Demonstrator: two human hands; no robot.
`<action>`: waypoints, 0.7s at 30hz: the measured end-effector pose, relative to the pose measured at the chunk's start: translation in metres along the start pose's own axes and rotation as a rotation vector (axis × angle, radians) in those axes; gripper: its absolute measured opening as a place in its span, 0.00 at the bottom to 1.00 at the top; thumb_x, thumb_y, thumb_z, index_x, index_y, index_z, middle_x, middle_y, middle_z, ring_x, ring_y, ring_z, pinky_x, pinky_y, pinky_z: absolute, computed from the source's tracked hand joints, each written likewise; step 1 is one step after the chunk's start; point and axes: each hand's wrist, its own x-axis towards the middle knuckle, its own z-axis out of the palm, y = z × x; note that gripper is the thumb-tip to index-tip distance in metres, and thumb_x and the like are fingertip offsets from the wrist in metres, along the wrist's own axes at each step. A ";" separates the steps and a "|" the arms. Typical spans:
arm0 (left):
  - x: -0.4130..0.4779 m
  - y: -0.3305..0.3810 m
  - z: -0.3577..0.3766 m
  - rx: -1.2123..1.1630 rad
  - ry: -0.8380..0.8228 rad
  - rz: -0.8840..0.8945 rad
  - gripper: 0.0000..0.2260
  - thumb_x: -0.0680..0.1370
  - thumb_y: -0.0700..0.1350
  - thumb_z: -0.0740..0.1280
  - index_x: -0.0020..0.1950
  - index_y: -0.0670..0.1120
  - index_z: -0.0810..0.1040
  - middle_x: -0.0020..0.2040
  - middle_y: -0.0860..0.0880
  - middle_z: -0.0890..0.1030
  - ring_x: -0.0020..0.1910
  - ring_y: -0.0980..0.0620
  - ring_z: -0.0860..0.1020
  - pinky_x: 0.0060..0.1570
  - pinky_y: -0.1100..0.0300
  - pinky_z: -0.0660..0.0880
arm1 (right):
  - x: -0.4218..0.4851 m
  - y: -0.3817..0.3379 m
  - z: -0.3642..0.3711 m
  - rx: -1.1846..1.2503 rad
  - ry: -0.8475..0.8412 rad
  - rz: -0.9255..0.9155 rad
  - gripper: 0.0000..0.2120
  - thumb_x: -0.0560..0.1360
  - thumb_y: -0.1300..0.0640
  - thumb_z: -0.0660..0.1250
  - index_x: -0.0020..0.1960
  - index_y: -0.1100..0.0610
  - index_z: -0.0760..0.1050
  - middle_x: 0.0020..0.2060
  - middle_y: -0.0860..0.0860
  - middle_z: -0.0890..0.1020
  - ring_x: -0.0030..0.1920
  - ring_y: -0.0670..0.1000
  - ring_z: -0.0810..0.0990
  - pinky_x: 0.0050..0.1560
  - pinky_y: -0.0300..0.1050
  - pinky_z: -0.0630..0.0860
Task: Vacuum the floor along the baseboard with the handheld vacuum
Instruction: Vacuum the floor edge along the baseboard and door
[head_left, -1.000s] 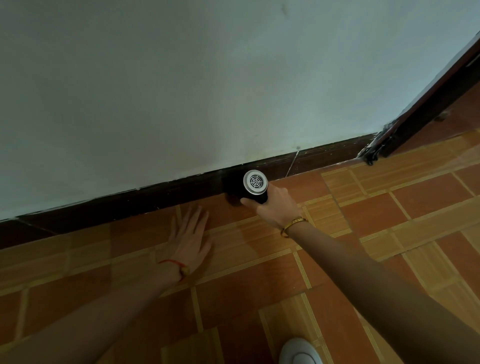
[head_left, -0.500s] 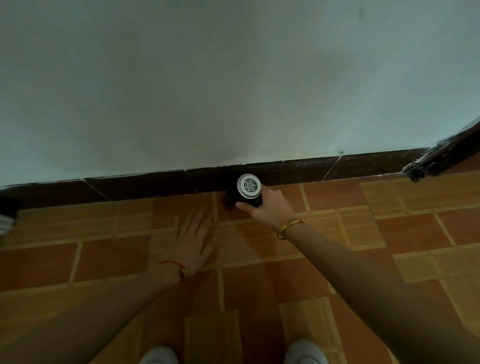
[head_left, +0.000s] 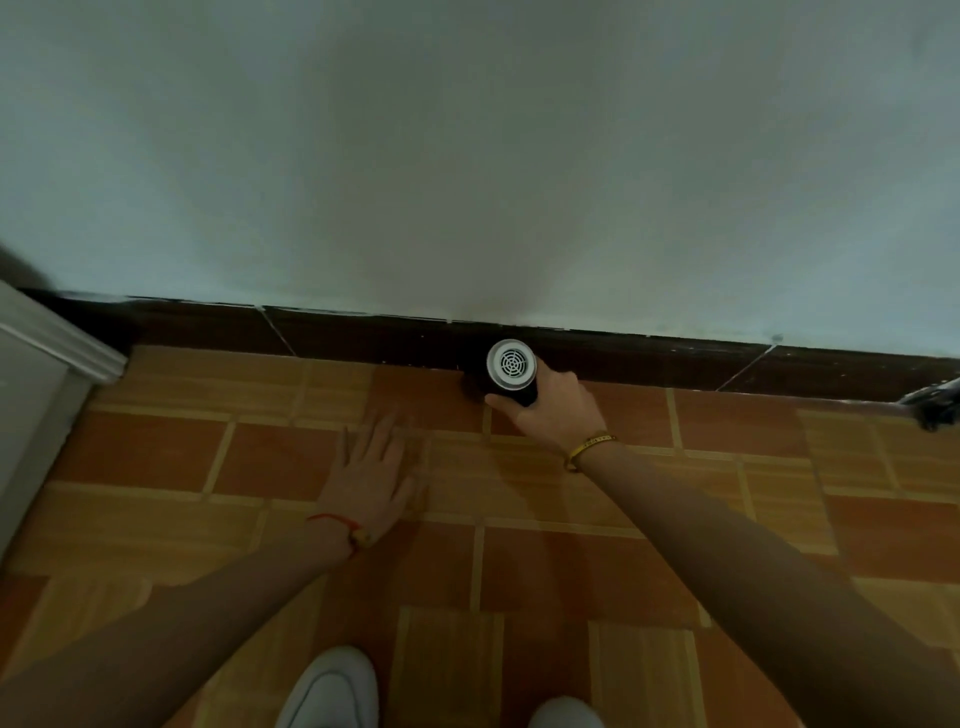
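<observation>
Right hand (head_left: 550, 410) wrapped round vacuum (head_left: 511, 371), nose at baseboard (head_left: 363, 338). Left hand (head_left: 371, 478) flat on floor (head_left: 623, 499), fingers straight, bracing. Best: nozzle tight in seam, slow even pass.

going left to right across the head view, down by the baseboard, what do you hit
white frame → left hand → vacuum, gripped by the right hand → dark fitting at the right edge
</observation>
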 end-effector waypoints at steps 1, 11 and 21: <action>-0.001 -0.001 0.000 -0.006 -0.002 -0.015 0.39 0.71 0.64 0.32 0.81 0.49 0.44 0.81 0.48 0.45 0.80 0.47 0.42 0.76 0.43 0.41 | 0.001 -0.002 0.001 0.015 -0.011 -0.004 0.35 0.74 0.36 0.69 0.75 0.52 0.67 0.57 0.54 0.83 0.57 0.56 0.82 0.55 0.52 0.81; -0.015 -0.013 0.001 -0.018 0.028 -0.096 0.39 0.72 0.63 0.33 0.81 0.48 0.44 0.81 0.47 0.44 0.80 0.47 0.40 0.75 0.44 0.39 | 0.013 -0.031 0.020 -0.053 -0.036 -0.098 0.35 0.75 0.36 0.68 0.75 0.52 0.66 0.53 0.55 0.84 0.52 0.56 0.83 0.52 0.51 0.81; -0.032 -0.036 -0.004 -0.042 0.061 -0.162 0.36 0.74 0.62 0.36 0.81 0.50 0.45 0.81 0.47 0.44 0.80 0.47 0.41 0.74 0.44 0.37 | 0.021 -0.060 0.039 -0.058 -0.063 -0.159 0.35 0.74 0.34 0.67 0.75 0.52 0.66 0.57 0.54 0.83 0.56 0.56 0.82 0.56 0.54 0.80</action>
